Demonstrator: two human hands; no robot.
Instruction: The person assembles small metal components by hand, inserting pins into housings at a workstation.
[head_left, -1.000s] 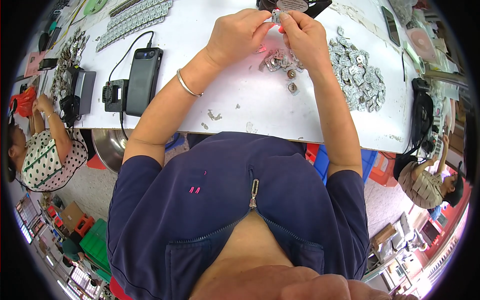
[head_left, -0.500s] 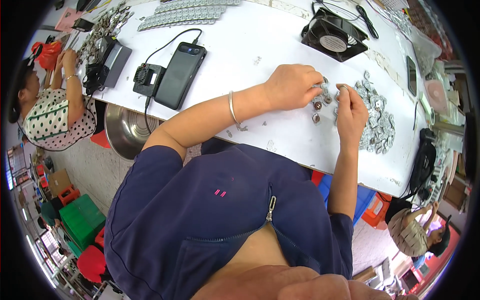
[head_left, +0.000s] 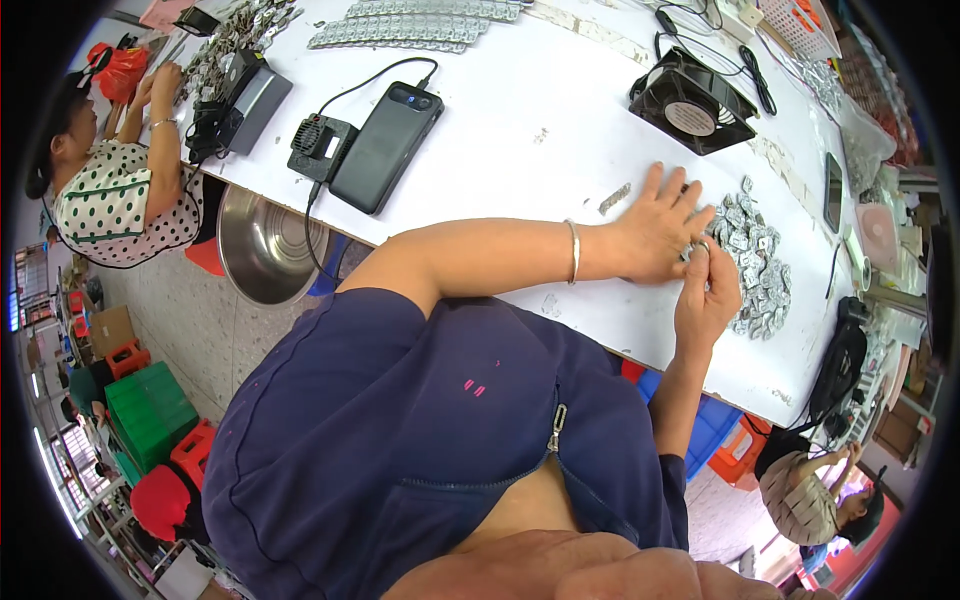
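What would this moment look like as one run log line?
left hand: flat on white table, fingers spread | right hand: pinching small metal part | beside: pile of metal parts

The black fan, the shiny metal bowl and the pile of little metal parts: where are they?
black fan (head_left: 692, 101), head view, round centre hub.
metal bowl (head_left: 262, 250), head view, inside bottom.
pile of little metal parts (head_left: 758, 262), head view, pile's middle.

Landmark: black square fan (head_left: 692, 100) on the white counter (head_left: 540, 130).

- Round white label at the fan's hub, dark print, too small to tell.
- Small white rectangular label on the black charger block (head_left: 322, 148), well left of the fan.
- Dark phone (head_left: 833, 192), screen blank, right of the fan.
- Brown cardboard box (head_left: 112, 328) on the floor, far lower left.
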